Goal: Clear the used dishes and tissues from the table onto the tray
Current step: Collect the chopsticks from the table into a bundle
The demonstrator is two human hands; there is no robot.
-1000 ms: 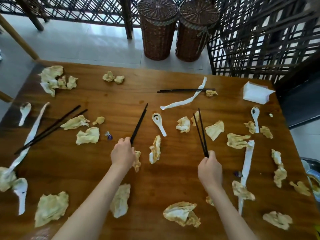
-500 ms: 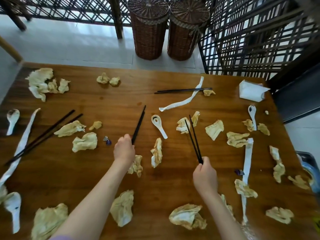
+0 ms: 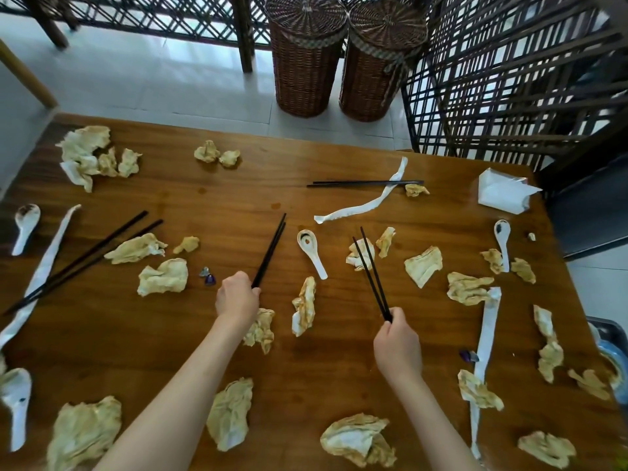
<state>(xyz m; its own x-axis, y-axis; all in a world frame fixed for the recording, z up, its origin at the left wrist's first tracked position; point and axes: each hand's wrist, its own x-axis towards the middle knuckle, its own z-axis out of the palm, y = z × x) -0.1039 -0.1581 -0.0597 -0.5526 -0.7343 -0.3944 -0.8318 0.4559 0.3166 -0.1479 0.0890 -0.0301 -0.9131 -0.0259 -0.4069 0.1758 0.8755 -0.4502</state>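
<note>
My left hand (image 3: 238, 297) grips the near end of a pair of black chopsticks (image 3: 272, 246) that point away across the wooden table (image 3: 102, 334). My right hand (image 3: 397, 345) pinches a second black pair (image 3: 370, 270), lifted and angled up to the left. A white spoon (image 3: 311, 248) lies between the two pairs. Several crumpled stained tissues lie all over the table, among them one tissue (image 3: 304, 305) between my hands and another tissue (image 3: 231, 414) near my left forearm. The edge of a tray or basin (image 3: 611, 355) shows at the far right.
More chopsticks lie at the left (image 3: 85, 260) and at the back (image 3: 363, 182). Spoons lie at the left (image 3: 25, 226), the near left (image 3: 17, 402) and the right (image 3: 503, 239). Long paper wrappers (image 3: 486, 348), a white tissue pack (image 3: 506, 195) and two wicker baskets (image 3: 306, 62) beyond the table.
My right hand has drawn its chopsticks back toward me and tilted them leftward. My left hand keeps its grip on the other pair. The view has shifted slightly right.
</note>
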